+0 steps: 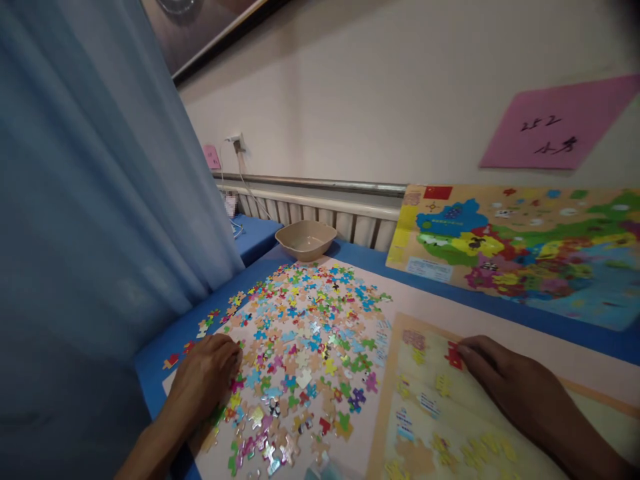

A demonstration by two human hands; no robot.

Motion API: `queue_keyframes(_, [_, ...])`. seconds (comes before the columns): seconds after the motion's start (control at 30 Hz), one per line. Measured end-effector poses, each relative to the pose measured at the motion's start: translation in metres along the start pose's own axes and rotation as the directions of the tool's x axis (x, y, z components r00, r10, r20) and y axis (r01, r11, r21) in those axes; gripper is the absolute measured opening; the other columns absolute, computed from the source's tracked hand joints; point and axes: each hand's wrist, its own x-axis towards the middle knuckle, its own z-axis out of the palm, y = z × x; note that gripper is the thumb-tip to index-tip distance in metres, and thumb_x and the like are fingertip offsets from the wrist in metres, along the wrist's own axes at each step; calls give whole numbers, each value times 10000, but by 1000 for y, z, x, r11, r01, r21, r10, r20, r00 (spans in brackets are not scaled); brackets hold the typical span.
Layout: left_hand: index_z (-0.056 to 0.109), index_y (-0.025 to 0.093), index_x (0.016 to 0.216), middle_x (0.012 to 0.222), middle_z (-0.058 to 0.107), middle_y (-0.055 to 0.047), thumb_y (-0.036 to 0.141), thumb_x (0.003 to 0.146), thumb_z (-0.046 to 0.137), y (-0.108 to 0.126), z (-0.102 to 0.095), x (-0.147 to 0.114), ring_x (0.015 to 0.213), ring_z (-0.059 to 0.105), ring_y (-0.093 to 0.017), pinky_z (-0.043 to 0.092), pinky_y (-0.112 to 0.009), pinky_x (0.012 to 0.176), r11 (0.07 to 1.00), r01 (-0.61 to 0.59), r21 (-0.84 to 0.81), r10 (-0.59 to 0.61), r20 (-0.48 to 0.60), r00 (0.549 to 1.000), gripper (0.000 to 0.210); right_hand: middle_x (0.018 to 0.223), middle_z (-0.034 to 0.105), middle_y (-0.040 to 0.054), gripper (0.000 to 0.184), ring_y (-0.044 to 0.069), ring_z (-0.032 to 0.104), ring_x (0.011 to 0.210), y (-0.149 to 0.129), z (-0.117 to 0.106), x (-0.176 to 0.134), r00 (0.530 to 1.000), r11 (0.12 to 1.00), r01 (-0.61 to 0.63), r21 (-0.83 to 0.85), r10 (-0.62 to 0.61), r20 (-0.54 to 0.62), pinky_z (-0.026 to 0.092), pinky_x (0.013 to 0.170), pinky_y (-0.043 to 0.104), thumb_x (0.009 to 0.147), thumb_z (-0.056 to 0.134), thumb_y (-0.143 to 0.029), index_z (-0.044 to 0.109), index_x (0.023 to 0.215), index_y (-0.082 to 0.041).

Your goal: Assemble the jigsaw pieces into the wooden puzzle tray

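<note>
My right hand [520,380] pinches a red puzzle piece [454,356] between thumb and fingers, over the upper left part of a pale puzzle board [465,407] with a tan border. Small groups of yellow, white and tan pieces lie on that board. At the left edge of a wide spread of loose jigsaw pieces [305,340], my left hand [207,370] rests with its fingers curled in. Its fingertips are hidden, so anything inside cannot be made out. The loose pieces lie on a light pink sheet [367,393].
A beige basin [306,239] stands behind the pieces. Against the wall leans a colourful map picture [510,247], below a pink handwritten note [555,127]. A blue curtain [100,200] hangs at left. A metal rail [320,183] runs along the wall.
</note>
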Motion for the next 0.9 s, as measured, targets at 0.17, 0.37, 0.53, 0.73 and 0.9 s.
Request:
queue_keyframes(0.17, [787,233,940,970,772,-78,264,1033,474,-4,2,2,881,701,-245,544,-388,817,996,-2,88,3,-16,1000,327,991,804,45,470,329,756,908,-5,-2,0,999,1000,-24,-19,24,27,549,811,461,784,380,-683,677,900,-338])
queue_keyframes(0.37, [797,236,1049,1128,794,-73,241,1045,443,-8,2,-3,1005,719,-247,557,-391,889,995,-46,88,47,-11,999,354,979,804,51,467,325,751,883,0,0,1,1000,999,-24,-38,24,16,541,777,447,806,391,-671,686,906,-323])
queue_keyframes(0.53, [798,234,1042,1147,804,-80,272,1059,422,-6,-1,-5,1006,737,-244,574,-372,863,994,-74,75,76,-32,997,379,923,807,70,448,317,747,810,1,2,0,998,998,47,-53,-49,-36,513,692,407,862,401,-629,701,895,-297])
queue_keyframes(0.73, [815,253,962,1133,813,-71,299,1047,447,-8,0,-2,999,758,-255,589,-388,869,990,-133,38,135,-37,990,380,881,800,51,425,286,744,794,-1,0,-6,993,994,94,-59,-98,-60,486,670,363,931,400,-579,701,914,-278])
queue_keyframes(0.9, [805,270,969,1050,823,-62,411,1025,478,-19,7,0,931,772,-272,614,-400,824,992,-124,-4,123,-98,988,360,880,797,42,369,247,731,785,-3,-1,-10,982,987,160,-34,-162,-101,469,681,331,988,427,-501,697,919,-259])
